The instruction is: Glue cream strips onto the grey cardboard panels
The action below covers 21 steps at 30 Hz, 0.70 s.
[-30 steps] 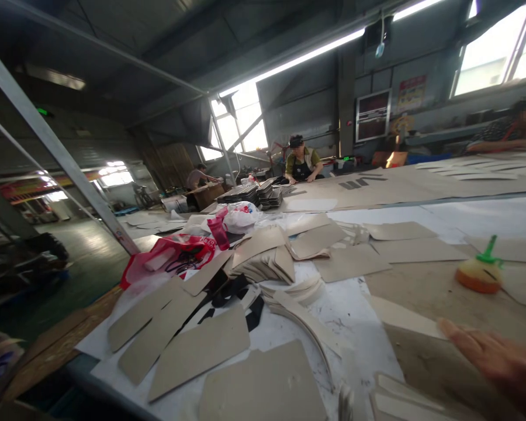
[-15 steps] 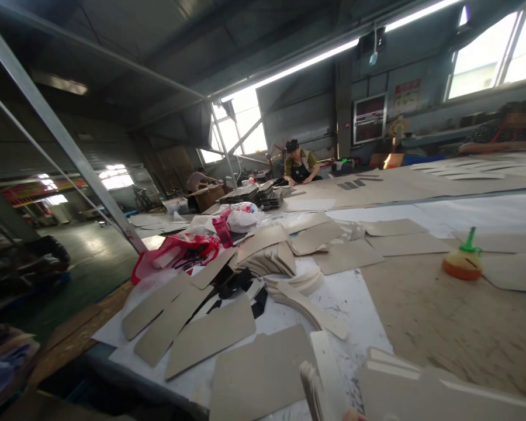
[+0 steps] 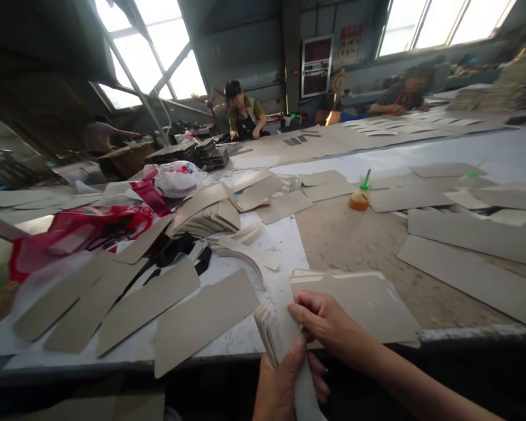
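Observation:
Near the front edge of the table, my left hand (image 3: 283, 371) is wrapped round a bundle of long, pale cardboard strips (image 3: 284, 298), fanned apart at their left ends. My right hand (image 3: 322, 316) is closed, with thumb and fingers pinching the right edge of the upper strip. Just behind and right of the hands lie stacked grey cardboard panels (image 3: 359, 286) with cut corners. Left of the bundle is a flat cardboard panel (image 3: 206, 316) overhanging the table edge. A loose stack of curved strips (image 3: 245, 251) lies farther back.
A squeeze bottle (image 3: 360, 197) with green spout and orange contents stands on the brown board (image 3: 328, 234). Red plastic bags (image 3: 83, 231) and a pile of panels (image 3: 210, 216) lie left. Long panels (image 3: 469, 269) lie right. A co-worker (image 3: 245, 114) works across the table.
The view has swung right and downward. Both my hands and forearms now show with the strip bundle, where earlier only a fingertip appeared at the bottom edge.

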Each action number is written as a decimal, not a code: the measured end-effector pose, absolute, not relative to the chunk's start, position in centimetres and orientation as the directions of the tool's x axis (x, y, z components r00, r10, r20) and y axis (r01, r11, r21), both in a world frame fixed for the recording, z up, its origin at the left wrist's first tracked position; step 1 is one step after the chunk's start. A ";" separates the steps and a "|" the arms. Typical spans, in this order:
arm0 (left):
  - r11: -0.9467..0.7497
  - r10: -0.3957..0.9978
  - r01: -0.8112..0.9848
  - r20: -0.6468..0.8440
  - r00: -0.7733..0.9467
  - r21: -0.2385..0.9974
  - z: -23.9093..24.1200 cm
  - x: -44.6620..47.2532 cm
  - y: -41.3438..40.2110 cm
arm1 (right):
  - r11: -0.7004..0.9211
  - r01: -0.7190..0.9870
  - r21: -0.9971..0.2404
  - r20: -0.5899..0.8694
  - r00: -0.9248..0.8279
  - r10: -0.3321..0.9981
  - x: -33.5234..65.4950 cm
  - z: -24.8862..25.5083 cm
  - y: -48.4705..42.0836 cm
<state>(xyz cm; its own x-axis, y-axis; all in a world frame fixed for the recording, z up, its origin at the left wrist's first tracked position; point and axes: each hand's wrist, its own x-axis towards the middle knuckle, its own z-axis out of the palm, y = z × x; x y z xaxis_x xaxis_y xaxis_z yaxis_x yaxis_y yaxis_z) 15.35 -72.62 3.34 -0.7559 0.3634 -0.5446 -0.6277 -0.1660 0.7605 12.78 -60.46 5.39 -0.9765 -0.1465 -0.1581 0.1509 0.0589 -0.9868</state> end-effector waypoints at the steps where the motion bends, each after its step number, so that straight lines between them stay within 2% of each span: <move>1: -0.189 0.366 -0.631 -0.543 -0.756 0.752 3.3 15.5 -72.6 | 0.062 0.155 -0.986 -0.163 -0.977 -0.141 13.0 5.2 -60.4; 5: -0.323 0.368 -0.644 -0.536 -0.760 0.693 3.2 16.3 -72.2 | 0.119 0.144 -0.982 -0.159 -0.978 -0.135 13.4 4.7 -59.6; 7: -0.366 0.386 -0.671 -0.552 -0.740 0.644 3.0 16.5 -72.1 | 0.277 0.093 -0.956 -0.128 -0.986 -0.110 13.5 4.7 -59.3; 10: -0.413 0.389 -0.691 -0.571 -0.723 0.593 2.8 16.5 -72.0 | 0.576 -0.074 -0.814 0.116 -0.993 0.036 13.9 5.0 -59.0; 12: -0.403 0.383 -0.672 -0.553 -0.740 0.621 2.7 16.3 -71.9 | 0.658 -0.153 -0.737 0.240 -0.970 0.042 14.3 5.6 -59.4; 16: -0.279 0.342 -0.547 -0.450 -0.825 0.790 2.4 15.8 -72.0 | 0.677 -0.190 -0.711 0.120 -0.981 -0.149 15.0 6.5 -60.8; 19: -0.162 0.304 -0.457 -0.397 -0.866 0.874 2.5 15.5 -72.7 | 0.746 -0.209 -0.632 0.141 -0.978 -0.155 15.4 6.1 -61.5; 21: -0.089 0.303 -0.487 -0.442 -0.844 0.869 2.9 15.5 -73.3 | 0.763 -0.246 -0.598 0.174 -0.969 -0.177 15.4 5.3 -61.6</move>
<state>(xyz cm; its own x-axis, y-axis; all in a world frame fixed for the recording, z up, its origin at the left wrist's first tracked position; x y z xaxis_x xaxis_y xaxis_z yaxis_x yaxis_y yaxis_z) 15.47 -73.34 2.88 -0.8442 0.3034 -0.4419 -0.4868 -0.0890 0.8690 15.40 -61.55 5.26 -0.9688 -0.1766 0.1739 -0.2463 0.7626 -0.5981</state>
